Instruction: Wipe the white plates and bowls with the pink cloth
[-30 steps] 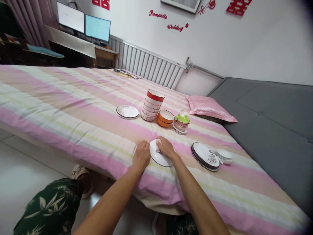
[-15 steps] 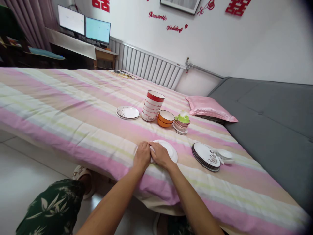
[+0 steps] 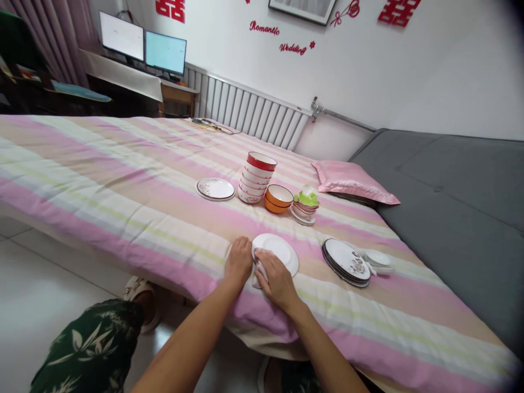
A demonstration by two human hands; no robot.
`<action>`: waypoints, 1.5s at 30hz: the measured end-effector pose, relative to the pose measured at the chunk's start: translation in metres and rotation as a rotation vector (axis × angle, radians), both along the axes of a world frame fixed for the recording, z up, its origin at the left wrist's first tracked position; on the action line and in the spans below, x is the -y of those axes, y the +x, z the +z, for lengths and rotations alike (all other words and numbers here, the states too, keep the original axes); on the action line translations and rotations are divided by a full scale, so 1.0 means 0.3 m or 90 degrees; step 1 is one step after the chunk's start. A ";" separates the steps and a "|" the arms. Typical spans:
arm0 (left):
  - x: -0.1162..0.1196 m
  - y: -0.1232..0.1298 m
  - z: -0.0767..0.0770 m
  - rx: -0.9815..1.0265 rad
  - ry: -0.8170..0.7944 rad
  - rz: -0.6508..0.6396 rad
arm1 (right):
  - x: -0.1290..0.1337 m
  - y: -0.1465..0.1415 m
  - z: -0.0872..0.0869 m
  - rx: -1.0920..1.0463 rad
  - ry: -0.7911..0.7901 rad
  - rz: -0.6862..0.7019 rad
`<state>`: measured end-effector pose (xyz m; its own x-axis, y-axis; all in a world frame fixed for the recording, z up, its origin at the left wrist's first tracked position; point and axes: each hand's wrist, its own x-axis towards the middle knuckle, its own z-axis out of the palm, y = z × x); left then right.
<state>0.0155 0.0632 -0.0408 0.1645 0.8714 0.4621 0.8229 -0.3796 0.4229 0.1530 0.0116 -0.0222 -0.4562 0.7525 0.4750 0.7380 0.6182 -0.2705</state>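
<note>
A white plate (image 3: 282,251) lies face down or tilted on the striped bedspread in front of me; which side is up I cannot tell. My left hand (image 3: 239,261) is closed at its left edge, fingers curled on the rim. In my right hand (image 3: 277,278) is a white cloth (image 3: 258,277), bunched under the fingers and pressed on the plate's near left part. Farther right rests a stack of dark-rimmed plates (image 3: 346,261), with small white dishes (image 3: 377,258) beside it.
Beyond the plate stand two stacked patterned plates (image 3: 216,188), a tall stack of red-rimmed bowls (image 3: 254,177), orange bowls (image 3: 278,197) and a pile of small dishes topped by a green one (image 3: 307,199). A pink pillow (image 3: 354,180) lies by the grey headboard (image 3: 442,207).
My right hand has slid with the cloth toward me and slightly right, away from my left hand, uncovering more of the plate. The left hand stays at the rim.
</note>
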 end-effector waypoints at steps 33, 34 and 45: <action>-0.019 0.005 -0.020 -0.020 0.009 0.003 | -0.230 0.213 0.019 -0.079 -0.238 -0.393; -0.020 0.005 -0.020 -0.022 0.010 0.003 | -0.246 0.204 0.023 -0.073 -0.240 -0.377; -0.016 0.002 -0.020 -0.027 0.026 0.005 | -0.301 0.050 0.053 -0.038 -0.230 -0.125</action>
<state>0.0160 0.0681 -0.0469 0.1782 0.8534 0.4898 0.8426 -0.3895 0.3721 0.1679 0.1018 -0.0063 -0.2668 0.9457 0.1854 0.8094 0.3243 -0.4895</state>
